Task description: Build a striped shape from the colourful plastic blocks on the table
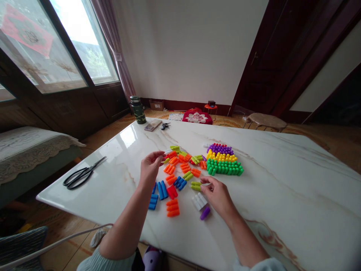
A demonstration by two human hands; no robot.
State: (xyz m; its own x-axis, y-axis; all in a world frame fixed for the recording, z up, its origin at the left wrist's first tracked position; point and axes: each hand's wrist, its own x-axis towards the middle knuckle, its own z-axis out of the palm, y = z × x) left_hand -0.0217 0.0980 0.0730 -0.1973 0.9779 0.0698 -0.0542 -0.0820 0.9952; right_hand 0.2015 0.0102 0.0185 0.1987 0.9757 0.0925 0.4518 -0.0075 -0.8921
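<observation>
2 hands (pixel 149 166) extended, apart; right hand (pixel 217 192) apparently touching lime pieces (pixel 195 186).

Daylight pours through the window (pixel 84 34) on the left, its panes partly washed out, laying white glare on the glossy marble-patterned tabletop (pixel 282 162) and a faint shine on the blue plastic caps (pixel 163 190). The dark red door (pixel 273 56) sinks into dimness; toward the edges, shapes stretch and soften.
</observation>
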